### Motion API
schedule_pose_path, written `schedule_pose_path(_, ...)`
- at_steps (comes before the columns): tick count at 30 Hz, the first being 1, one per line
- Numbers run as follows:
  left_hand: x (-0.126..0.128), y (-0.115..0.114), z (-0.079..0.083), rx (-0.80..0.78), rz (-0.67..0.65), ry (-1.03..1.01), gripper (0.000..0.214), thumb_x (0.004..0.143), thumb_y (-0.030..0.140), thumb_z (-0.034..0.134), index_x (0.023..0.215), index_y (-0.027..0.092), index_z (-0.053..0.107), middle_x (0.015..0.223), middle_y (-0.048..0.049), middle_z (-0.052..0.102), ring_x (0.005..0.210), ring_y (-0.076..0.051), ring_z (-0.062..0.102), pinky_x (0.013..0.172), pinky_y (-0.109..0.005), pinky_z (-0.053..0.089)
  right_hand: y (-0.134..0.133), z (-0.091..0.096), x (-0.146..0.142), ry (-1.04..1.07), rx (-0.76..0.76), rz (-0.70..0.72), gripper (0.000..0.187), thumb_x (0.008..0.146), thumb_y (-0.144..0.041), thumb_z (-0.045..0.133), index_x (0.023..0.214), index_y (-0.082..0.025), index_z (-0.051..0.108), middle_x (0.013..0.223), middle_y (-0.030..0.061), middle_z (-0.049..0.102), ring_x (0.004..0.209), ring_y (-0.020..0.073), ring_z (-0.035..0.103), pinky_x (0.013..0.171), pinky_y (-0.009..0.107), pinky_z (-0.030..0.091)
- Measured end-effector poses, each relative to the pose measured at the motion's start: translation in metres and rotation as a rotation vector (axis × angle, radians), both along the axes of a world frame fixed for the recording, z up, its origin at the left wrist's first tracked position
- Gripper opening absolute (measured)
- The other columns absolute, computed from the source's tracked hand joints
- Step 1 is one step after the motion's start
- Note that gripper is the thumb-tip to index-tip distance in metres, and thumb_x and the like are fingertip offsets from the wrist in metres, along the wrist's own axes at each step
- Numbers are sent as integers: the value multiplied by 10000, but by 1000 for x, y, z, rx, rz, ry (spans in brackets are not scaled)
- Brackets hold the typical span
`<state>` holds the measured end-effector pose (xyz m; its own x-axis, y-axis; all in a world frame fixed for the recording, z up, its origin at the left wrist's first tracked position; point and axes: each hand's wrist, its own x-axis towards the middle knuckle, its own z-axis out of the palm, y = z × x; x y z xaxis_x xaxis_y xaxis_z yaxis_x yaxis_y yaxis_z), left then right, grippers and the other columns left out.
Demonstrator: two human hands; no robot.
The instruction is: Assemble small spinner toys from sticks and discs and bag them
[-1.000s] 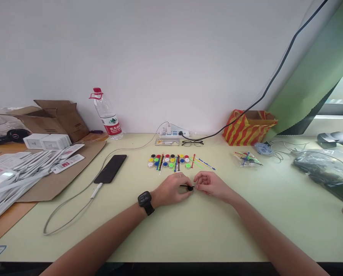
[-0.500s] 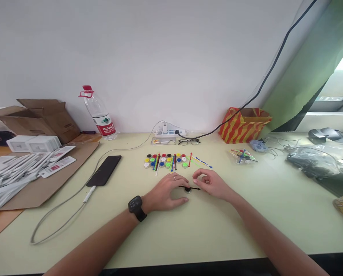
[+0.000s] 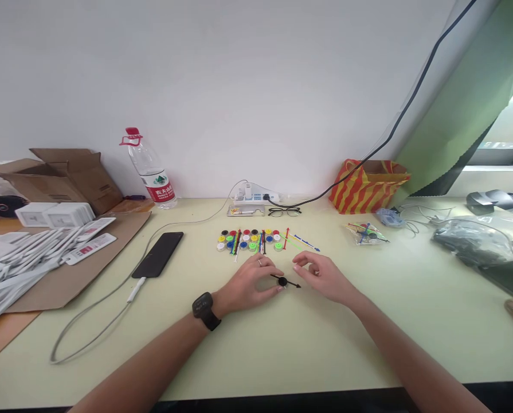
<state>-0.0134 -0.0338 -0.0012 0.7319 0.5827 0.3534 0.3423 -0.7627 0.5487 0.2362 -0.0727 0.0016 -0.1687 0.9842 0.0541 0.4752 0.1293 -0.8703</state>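
Observation:
A small black disc with a thin black stick through it (image 3: 283,281) lies low over the pale green table (image 3: 282,344), between my two hands. My left hand (image 3: 250,284), with a ring and a black wristwatch, has its thumb and fingertips pinched at the disc's left side. My right hand (image 3: 322,275) hovers just right of the stick's arrow tip, fingers loosely curled and apart, touching nothing. Just beyond my hands lie rows of coloured discs and coloured sticks (image 3: 250,241).
A black phone (image 3: 158,254) on a white cable lies to the left, near white packets (image 3: 32,252) on cardboard. A water bottle (image 3: 148,169), power strip (image 3: 256,199), glasses (image 3: 284,211) and striped bag (image 3: 368,183) line the wall. A clear bag of pieces (image 3: 365,234) sits right.
One second ago both hands pinched the disc and stick. My right hand has let go and drawn slightly right; the stick's arrow end now shows free.

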Motion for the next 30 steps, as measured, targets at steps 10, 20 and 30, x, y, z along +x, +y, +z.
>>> schedule_pose_path(10,6,0,-3,11,-23,20,178,979,305,616,1106,257,731,1031,-65,734,1020,-241,632,914,-397,519,4,-13,-8,16,-30,173,154,868,-361,673,880,-226,745,734,7,634,632,155,495,581,292,396)
schedule_pose_path(20,11,-4,-7,-89,36,-41,218,952,284,645,1167,271,680,1019,-48,738,1005,-236,655,871,-380,531,8,-17,-7,-1,49,148,144,854,-353,708,925,-249,778,897,47,695,694,177,544,628,321,441)
schedule_pose_path(30,12,-4,-4,-65,62,-6,135,900,286,684,1009,245,614,956,-28,707,929,-222,642,807,-352,511,7,-27,-11,-47,59,172,126,852,-347,718,826,-233,766,839,35,650,671,163,510,618,317,410)
